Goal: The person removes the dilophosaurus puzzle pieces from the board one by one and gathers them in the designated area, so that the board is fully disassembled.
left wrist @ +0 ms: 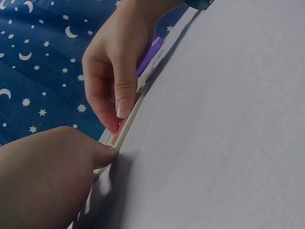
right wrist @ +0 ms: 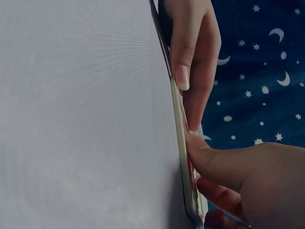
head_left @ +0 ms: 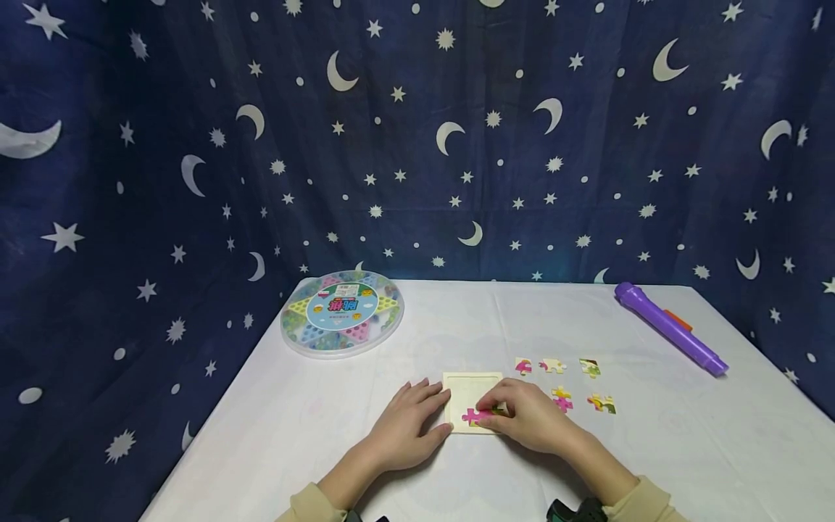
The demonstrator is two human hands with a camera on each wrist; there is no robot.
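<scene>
A square, pale wooden puzzle tray point(head_left: 462, 395) lies flat on the table between both hands. My left hand point(head_left: 411, 424) rests at the tray's left side, fingers spread and thumb tip at the near corner. With thumb and fingertips, my right hand point(head_left: 531, 417) pinches a puzzle piece low inside the tray, covering much of it. Pink and yellow pieces point(head_left: 471, 416) show under and beside those fingertips. In the left wrist view the tray edge point(left wrist: 125, 128) appears side-on; the right wrist view has my right thumb point(right wrist: 202, 150) over the rim.
Several loose puzzle pieces point(head_left: 590, 367) lie right of the tray, one pink-and-yellow piece point(head_left: 562, 400) close by my right hand. A round Chinese checkers box point(head_left: 342, 337) sits back left. A purple tube point(head_left: 672, 330) with an orange part lies back right. A starry curtain point(head_left: 417, 181) surrounds the white-covered table.
</scene>
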